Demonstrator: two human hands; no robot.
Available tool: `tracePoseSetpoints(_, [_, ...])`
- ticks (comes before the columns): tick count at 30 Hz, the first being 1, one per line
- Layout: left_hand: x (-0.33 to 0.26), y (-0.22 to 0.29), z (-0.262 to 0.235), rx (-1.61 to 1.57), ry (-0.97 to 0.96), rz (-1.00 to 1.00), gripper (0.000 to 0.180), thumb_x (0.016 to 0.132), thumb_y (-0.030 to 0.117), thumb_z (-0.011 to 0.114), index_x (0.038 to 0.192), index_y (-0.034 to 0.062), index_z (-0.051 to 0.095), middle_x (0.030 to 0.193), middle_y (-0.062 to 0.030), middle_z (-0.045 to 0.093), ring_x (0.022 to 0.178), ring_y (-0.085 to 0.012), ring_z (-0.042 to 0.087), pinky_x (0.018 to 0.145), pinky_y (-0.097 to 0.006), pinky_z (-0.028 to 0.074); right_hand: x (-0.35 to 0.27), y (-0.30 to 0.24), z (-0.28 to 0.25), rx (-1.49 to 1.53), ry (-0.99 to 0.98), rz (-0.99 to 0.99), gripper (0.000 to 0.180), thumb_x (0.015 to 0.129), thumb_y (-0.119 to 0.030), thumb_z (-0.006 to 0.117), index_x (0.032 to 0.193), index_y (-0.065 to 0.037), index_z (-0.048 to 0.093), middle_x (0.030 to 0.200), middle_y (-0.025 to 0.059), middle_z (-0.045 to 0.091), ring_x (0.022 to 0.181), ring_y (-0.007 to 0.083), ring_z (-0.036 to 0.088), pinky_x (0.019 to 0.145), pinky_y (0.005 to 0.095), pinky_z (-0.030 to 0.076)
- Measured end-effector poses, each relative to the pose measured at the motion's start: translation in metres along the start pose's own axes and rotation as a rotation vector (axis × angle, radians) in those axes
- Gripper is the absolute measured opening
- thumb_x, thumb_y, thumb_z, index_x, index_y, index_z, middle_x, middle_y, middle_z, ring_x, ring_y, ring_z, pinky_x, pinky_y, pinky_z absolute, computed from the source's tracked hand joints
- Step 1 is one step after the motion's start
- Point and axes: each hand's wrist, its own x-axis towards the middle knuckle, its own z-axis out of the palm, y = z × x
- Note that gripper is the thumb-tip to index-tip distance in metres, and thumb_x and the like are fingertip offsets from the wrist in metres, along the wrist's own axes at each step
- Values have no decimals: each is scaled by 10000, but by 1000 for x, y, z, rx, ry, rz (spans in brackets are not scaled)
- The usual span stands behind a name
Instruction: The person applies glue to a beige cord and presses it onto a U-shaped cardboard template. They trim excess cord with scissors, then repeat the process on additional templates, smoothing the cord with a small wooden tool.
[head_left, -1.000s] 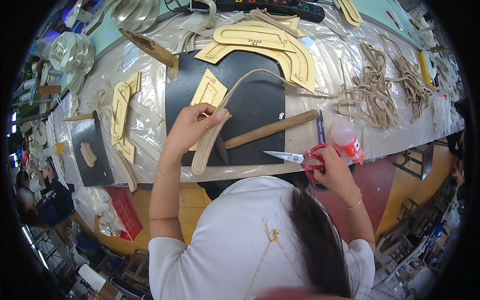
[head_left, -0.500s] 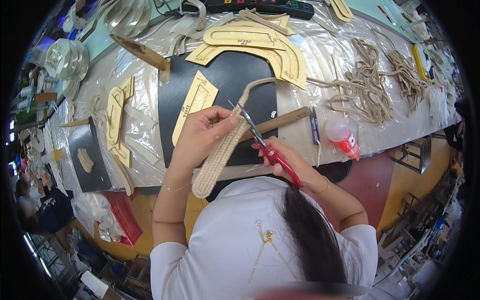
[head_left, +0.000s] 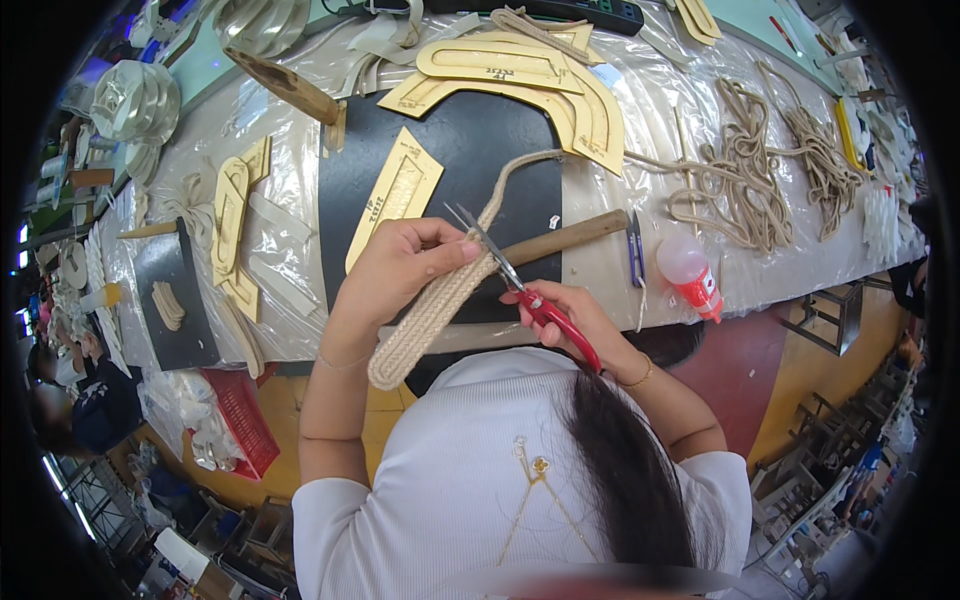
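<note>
My left hand (head_left: 395, 265) is closed on a flat, long oval piece of coiled beige cord (head_left: 432, 322), pinching it near its upper end. From that end a cord tail (head_left: 497, 195) runs up over the black mat and under the cream templates. My right hand (head_left: 572, 312) grips red-handled scissors (head_left: 552, 322). Their blades are slightly apart and cross the cord right beside my left fingertips. Whether the cord is cut through cannot be made out.
Cream templates (head_left: 500, 66) and another template (head_left: 398, 195) lie on the black mat (head_left: 460, 125). A wooden stick (head_left: 575, 238), purple snips (head_left: 636, 250) and a red-labelled bottle (head_left: 690, 275) are to the right. Farther right sits tangled cord (head_left: 745, 180). A wooden peg (head_left: 290, 88) projects at left.
The scissors have shifted slightly left across the cord. The lower end of the coiled piece has swung a little left and up, along with my left hand.
</note>
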Motion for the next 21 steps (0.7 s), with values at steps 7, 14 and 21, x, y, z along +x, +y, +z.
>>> tracePoseSetpoints(7, [3,-4,-3,3,-35,-15,204,922,179,757,926,-23,733,792,-32,715,663,-52,617,589,-200,473,-1,-1,4,-86,28,-23,518,814,-237,870,1208,11,641,878,-25,625,789,42,561,728,227,489])
tracePoseSetpoints(14, [6,-5,1,-34,-35,-15,187,912,155,758,921,-31,737,802,-40,723,671,-58,627,598,-201,481,-3,3,8,-125,114,-78,401,856,-262,843,1079,22,669,806,-38,616,701,22,530,635,211,456])
tracePoseSetpoints(21, [10,-9,2,-91,-15,-25,166,902,132,762,937,-29,745,814,-49,731,678,-68,645,605,-203,495,-4,-1,16,-151,229,-69,295,900,-260,806,940,7,689,646,-65,527,592,4,423,511,201,332])
